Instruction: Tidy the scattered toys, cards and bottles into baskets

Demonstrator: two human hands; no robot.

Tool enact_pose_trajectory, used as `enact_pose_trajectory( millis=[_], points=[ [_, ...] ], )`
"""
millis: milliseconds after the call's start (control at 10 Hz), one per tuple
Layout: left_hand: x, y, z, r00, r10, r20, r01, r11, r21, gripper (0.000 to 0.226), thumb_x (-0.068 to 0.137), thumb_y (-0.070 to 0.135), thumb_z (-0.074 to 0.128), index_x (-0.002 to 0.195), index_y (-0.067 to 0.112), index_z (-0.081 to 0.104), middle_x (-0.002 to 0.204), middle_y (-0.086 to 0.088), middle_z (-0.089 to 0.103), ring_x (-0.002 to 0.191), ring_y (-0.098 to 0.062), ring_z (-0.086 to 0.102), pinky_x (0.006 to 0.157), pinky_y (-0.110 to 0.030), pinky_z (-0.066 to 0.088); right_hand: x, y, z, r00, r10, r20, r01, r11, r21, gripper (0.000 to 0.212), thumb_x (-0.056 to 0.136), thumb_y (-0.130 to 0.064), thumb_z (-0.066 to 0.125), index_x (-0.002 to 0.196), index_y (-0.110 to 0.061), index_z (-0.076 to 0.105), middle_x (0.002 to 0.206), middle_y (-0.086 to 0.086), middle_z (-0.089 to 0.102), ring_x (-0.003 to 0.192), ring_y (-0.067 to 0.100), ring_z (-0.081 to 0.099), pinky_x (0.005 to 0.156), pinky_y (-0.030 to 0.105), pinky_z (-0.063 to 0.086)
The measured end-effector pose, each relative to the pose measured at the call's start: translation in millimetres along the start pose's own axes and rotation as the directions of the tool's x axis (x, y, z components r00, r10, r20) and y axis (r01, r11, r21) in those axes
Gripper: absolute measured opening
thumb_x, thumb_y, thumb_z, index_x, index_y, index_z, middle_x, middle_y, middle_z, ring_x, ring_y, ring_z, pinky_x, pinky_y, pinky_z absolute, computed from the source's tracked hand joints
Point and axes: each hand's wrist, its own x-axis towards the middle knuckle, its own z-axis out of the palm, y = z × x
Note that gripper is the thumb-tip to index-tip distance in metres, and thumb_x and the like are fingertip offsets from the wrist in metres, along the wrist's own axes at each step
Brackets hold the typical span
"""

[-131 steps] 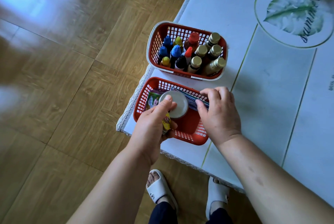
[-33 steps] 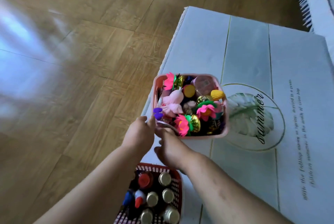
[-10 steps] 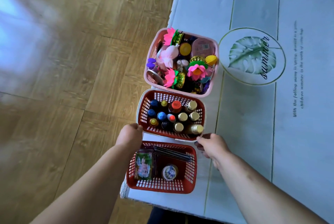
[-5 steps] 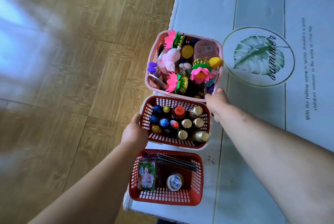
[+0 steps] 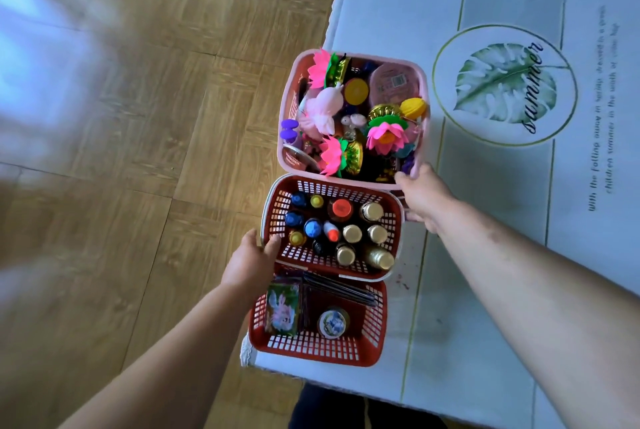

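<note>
Three baskets stand in a row along the table's left edge. The far pink basket [image 5: 425,89] is full of toys, among them pink lotus flowers [image 5: 385,138]. In the middle, a red bottle basket [image 5: 393,221] with a white rim holds several upright bottles [image 5: 351,233]. Its near edge overlaps the red card basket [image 5: 311,347], which holds cards [image 5: 282,309] and a round tin [image 5: 331,322]. My left hand [image 5: 254,257] grips the bottle basket's left rim, thumb inside. My right hand [image 5: 422,198] grips its far right corner, thumb against the pink basket.
The table [image 5: 485,307] wears a pale cloth with a green leaf print [image 5: 505,84] right of the pink basket. Wooden floor [image 5: 138,151] lies to the left, just beyond the baskets. My dark trouser leg [image 5: 332,408] shows below the table's near edge.
Both hands have moved from the card basket up to the bottle basket. My left thumb now hooks inside its rim, and its near edge now overlaps the card basket.
</note>
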Motion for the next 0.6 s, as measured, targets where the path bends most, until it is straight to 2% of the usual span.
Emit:
enact_pose_trajectory(
  millis=[100,200,300,400,500,600],
  points=[
    [-6,-9,2,0.989,-0.145,0.018,0.145,0.989,0.022,0.075,0.091,0.065,0.042,0.137,0.006,0.042,0.117,-0.015,0.064,0.097,-0.029,0.067,0.086,-0.046,0.055,-28,28,0,1.000,0.009,-0.010,-0.010,0.997,-0.070,0.064,0.084,-0.064,0.042,0.132,-0.021,0.038,0.128,0.004,0.056,0.109,0.029,0.058,0.093,0.052,0.049],
    [-11,-16,9,0.989,-0.137,0.059,0.140,0.989,-0.045,0.074,0.088,0.068,0.041,0.128,0.007,0.050,0.108,-0.011,0.068,0.094,-0.027,0.068,0.086,-0.048,0.056,-61,67,-4,1.000,-0.005,0.000,0.005,0.991,-0.137,0.049,0.094,-0.055,0.035,0.126,-0.020,0.049,0.119,0.001,0.059,0.106,0.024,0.055,0.097,0.045,0.045],
    [-21,-6,15,0.992,-0.119,0.042,0.122,0.991,-0.062,0.062,0.096,0.055,0.043,0.134,0.006,0.043,0.115,-0.009,0.062,0.093,-0.022,0.061,0.083,-0.040,0.052,-91,105,-16,0.999,0.026,0.044,-0.019,0.987,-0.157,0.037,0.097,-0.048,0.037,0.117,-0.022,0.054,0.113,0.000,0.062,0.106,0.022,0.058,0.097,0.044,0.047],
    [-28,-1,16,0.990,-0.138,-0.012,0.138,0.990,0.009,0.063,0.097,0.052,0.045,0.135,0.002,0.040,0.118,-0.015,0.058,0.095,-0.026,0.057,0.081,-0.040,0.050,-109,123,-34,0.998,0.016,0.067,-0.008,0.993,-0.120,0.022,0.097,-0.044,0.041,0.106,-0.029,0.055,0.109,-0.003,0.063,0.104,0.019,0.061,0.095,0.047,0.049],
    [-51,9,15,0.990,-0.119,-0.076,0.124,0.991,0.058,0.064,0.095,0.053,0.047,0.132,0.001,0.042,0.114,-0.015,0.060,0.098,-0.029,0.061,0.084,-0.043,0.054,-131,119,-63,0.998,-0.004,0.068,0.008,0.998,-0.058,0.015,0.099,-0.035,0.044,0.102,-0.027,0.056,0.100,-0.005,0.062,0.091,0.015,0.064,0.086,0.043,0.055],
    [-71,15,20,0.989,-0.086,-0.121,0.101,0.987,0.124,0.055,0.097,0.047,0.049,0.126,0.001,0.046,0.111,-0.014,0.061,0.088,-0.025,0.057,0.074,-0.036,0.049,-140,108,-83,0.996,-0.052,0.067,0.054,0.998,-0.025,0.016,0.100,-0.029,0.045,0.101,-0.020,0.059,0.097,-0.001,0.064,0.086,0.016,0.064,0.079,0.039,0.056]
  ],
)
